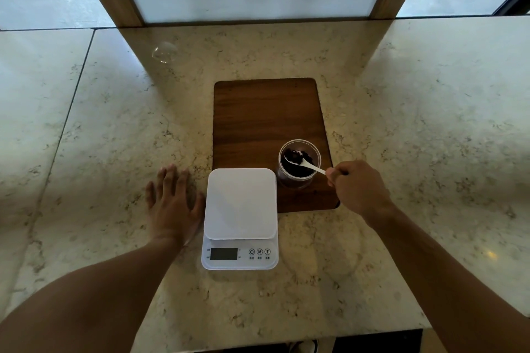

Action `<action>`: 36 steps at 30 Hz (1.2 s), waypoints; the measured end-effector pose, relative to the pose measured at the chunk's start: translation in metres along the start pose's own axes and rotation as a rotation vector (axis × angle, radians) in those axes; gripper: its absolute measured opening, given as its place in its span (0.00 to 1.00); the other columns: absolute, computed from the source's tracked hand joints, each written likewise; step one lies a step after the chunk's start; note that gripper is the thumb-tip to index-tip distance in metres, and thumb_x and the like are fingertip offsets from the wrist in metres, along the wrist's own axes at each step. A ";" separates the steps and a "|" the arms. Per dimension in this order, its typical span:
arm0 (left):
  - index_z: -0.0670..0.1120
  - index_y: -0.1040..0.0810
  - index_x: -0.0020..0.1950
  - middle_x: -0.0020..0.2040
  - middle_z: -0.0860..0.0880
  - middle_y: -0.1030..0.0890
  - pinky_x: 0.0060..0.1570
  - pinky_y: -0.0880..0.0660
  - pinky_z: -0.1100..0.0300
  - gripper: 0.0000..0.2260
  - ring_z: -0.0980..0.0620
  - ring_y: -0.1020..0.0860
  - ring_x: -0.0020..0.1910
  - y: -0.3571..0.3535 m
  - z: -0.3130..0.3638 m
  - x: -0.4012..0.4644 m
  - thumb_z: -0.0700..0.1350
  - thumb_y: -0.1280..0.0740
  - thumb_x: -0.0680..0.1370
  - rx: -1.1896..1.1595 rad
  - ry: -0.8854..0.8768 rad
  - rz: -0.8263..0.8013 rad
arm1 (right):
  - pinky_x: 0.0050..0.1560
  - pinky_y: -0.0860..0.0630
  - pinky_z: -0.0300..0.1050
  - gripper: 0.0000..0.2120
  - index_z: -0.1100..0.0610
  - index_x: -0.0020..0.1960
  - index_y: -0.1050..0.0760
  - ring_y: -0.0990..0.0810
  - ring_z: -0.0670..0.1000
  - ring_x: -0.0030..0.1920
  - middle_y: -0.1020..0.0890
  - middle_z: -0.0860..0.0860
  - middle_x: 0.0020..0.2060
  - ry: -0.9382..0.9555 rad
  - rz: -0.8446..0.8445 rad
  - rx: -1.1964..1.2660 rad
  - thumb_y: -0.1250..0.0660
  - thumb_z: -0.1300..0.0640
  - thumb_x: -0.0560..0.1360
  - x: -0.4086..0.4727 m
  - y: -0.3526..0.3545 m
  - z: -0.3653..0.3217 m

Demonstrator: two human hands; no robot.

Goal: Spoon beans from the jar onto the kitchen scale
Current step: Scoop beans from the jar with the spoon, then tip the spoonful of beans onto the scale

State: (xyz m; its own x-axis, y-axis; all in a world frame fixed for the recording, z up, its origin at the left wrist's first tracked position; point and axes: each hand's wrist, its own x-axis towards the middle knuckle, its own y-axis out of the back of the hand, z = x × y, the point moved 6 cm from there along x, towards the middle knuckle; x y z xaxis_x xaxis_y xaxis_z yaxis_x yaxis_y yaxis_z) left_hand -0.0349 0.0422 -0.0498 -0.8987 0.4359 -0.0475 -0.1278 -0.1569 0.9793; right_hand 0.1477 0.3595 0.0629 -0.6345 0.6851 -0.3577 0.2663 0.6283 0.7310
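White spoon, pinched by the right hand, dipped into the jar right of centre; left hand lay flat, empty; a level lift would spare the beans.

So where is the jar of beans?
The jar stands on the near right corner of the wooden board, just behind and right of the white scale.

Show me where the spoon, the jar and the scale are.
spoon (pixel 311 167): head view, on its white handle over the jar rim.
jar (pixel 298 180): head view, on its clear front wall.
scale (pixel 241 203): head view, middle of its white weighing plate.
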 end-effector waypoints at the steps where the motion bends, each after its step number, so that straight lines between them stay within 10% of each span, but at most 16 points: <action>1: 0.47 0.40 0.79 0.81 0.43 0.44 0.77 0.60 0.45 0.34 0.46 0.54 0.81 0.000 0.001 0.000 0.63 0.50 0.77 0.003 -0.001 -0.001 | 0.26 0.34 0.39 0.15 0.58 0.37 0.20 0.28 0.48 0.24 0.22 0.53 0.26 0.000 0.004 0.007 0.36 0.52 0.78 0.000 0.001 0.001; 36: 0.48 0.40 0.78 0.81 0.43 0.43 0.77 0.56 0.43 0.33 0.44 0.52 0.80 0.000 0.002 0.001 0.64 0.52 0.77 -0.005 0.004 0.014 | 0.29 0.34 0.42 0.15 0.54 0.35 0.22 0.28 0.46 0.28 0.24 0.49 0.26 0.119 -0.172 0.049 0.36 0.50 0.78 -0.044 -0.079 -0.007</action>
State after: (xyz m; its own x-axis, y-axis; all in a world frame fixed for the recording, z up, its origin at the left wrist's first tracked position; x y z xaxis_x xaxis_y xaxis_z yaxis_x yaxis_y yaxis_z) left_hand -0.0353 0.0447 -0.0492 -0.9022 0.4300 -0.0344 -0.1172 -0.1676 0.9789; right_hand 0.1498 0.2772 0.0254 -0.7540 0.5196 -0.4019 0.1793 0.7513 0.6351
